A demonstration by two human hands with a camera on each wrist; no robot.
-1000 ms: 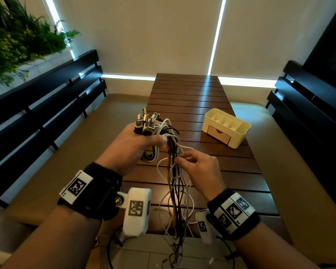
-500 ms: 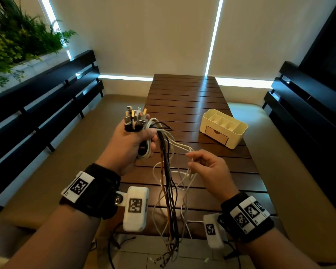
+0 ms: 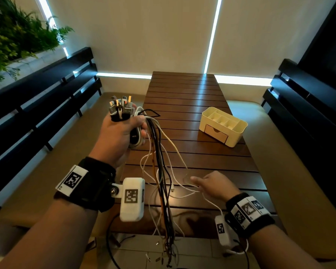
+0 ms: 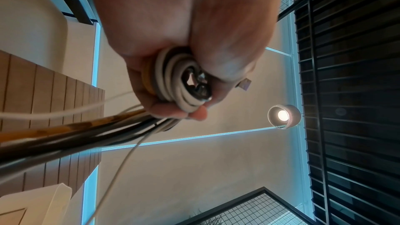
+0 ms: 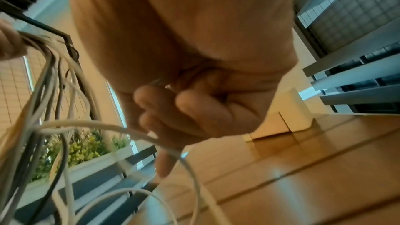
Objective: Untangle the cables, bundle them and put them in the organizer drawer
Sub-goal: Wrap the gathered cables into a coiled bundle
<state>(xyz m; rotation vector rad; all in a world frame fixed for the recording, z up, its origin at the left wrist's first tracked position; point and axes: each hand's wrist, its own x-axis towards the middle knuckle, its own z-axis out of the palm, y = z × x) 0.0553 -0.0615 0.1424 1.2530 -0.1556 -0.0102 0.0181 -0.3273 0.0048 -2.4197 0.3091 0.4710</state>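
Up at the left, the left hand [image 3: 118, 136] clenches the coiled cables [image 3: 159, 162], plug ends [image 3: 120, 107] sticking up above the fist, loose strands hanging past the bench [image 3: 184, 98] edge. Lower right, the right hand [image 3: 215, 186] curls its fingers [image 5: 164, 109] around one white cable [image 5: 103, 125]. Farther right, the organizer [image 3: 224, 126] stands on the bench, drawer [image 3: 215, 133] closed.

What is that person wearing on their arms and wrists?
Both arms are bare, with no sleeves. Each wrist has a black band with white tags printed with black square codes. A small white box with its own code hangs from the left band, another from the right band.
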